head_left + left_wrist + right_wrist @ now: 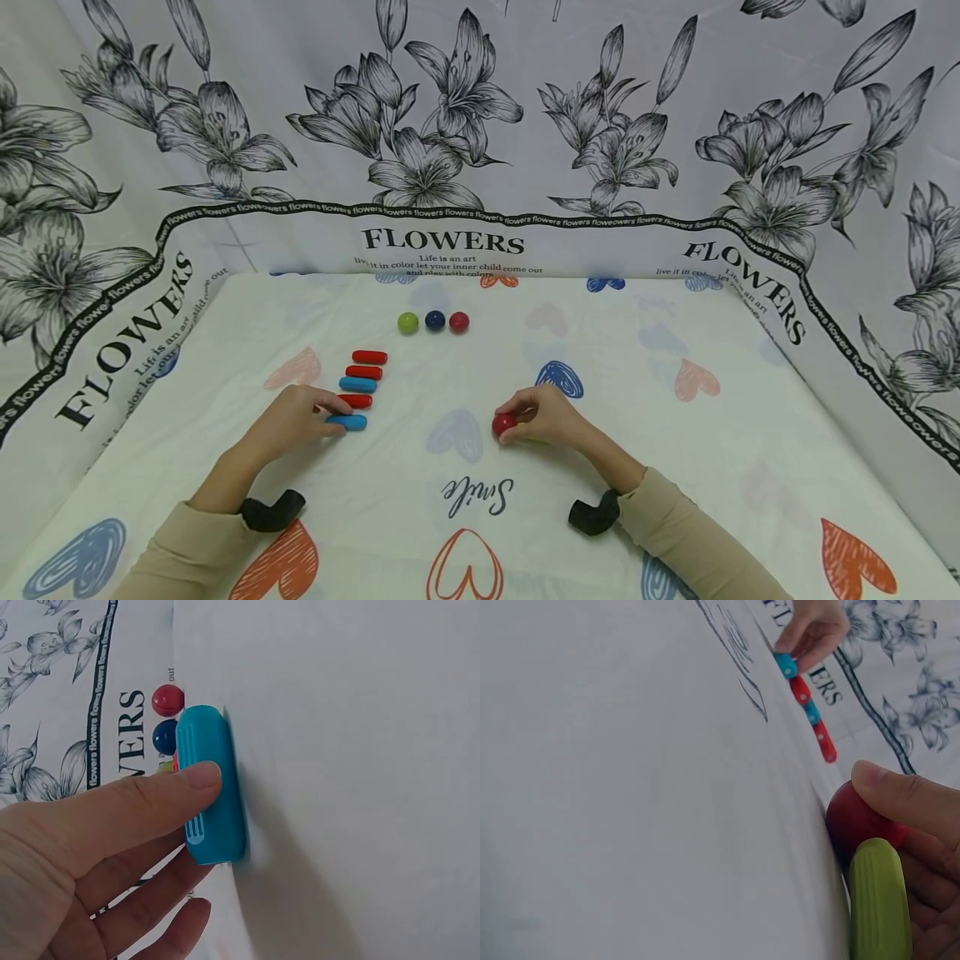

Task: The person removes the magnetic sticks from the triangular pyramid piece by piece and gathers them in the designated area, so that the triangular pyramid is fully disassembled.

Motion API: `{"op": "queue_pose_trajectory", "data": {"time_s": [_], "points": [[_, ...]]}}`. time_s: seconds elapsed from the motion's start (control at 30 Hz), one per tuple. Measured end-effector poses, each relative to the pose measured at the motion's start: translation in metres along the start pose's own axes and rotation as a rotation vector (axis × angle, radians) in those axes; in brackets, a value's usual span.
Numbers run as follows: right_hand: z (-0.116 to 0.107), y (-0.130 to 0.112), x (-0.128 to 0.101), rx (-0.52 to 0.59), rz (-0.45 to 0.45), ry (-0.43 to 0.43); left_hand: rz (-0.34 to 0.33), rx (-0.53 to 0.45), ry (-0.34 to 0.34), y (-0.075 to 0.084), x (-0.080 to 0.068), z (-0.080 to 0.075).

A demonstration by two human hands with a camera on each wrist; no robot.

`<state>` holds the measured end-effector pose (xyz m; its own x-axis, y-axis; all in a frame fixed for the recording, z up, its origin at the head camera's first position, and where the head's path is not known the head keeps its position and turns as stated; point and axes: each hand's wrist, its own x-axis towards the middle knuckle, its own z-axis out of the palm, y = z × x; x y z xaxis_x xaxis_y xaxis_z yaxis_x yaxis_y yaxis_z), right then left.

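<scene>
My left hand (295, 419) pinches a blue rounded bar (212, 825) between thumb and fingers. That bar is the nearest in a slanting row, with a red bar (360, 401), another blue bar (357, 385) and two more red bars (370, 357) beyond it. Over to the right, my right hand (546, 415) holds a red ball (503, 427) by thumb and fingers, low at the cloth. A green ribbed bar (880, 907) shows beside the ball in the right wrist view; whether the palm holds it or it lies on the cloth I cannot tell.
A green ball (408, 323), a dark blue ball (435, 321) and a second red ball (459, 322) stand in a line towards the back. White cloth (645, 333) printed with hearts covers the table. A flower-printed curtain (525, 179) encloses the back and sides.
</scene>
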<state>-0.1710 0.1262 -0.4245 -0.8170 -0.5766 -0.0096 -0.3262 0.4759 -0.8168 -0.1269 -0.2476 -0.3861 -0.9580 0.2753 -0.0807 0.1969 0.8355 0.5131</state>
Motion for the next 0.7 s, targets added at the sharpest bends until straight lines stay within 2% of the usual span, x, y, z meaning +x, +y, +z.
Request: {"op": "queue_pose_trajectory", "data": {"time_s": [0.27,0.5,0.7], "points": [[0.001,0.001,-0.001,-0.041,-0.006,0.012,0.018,-0.005,0.036,0.004,-0.001,-0.002],[0.001,0.000,0.000,-0.049,0.015,0.012,0.074,-0.022,0.087,0.010,0.002,0.002],[0.000,0.000,0.000,-0.009,0.021,0.028,0.122,-0.072,0.075,0.019,0.006,0.011]]}}
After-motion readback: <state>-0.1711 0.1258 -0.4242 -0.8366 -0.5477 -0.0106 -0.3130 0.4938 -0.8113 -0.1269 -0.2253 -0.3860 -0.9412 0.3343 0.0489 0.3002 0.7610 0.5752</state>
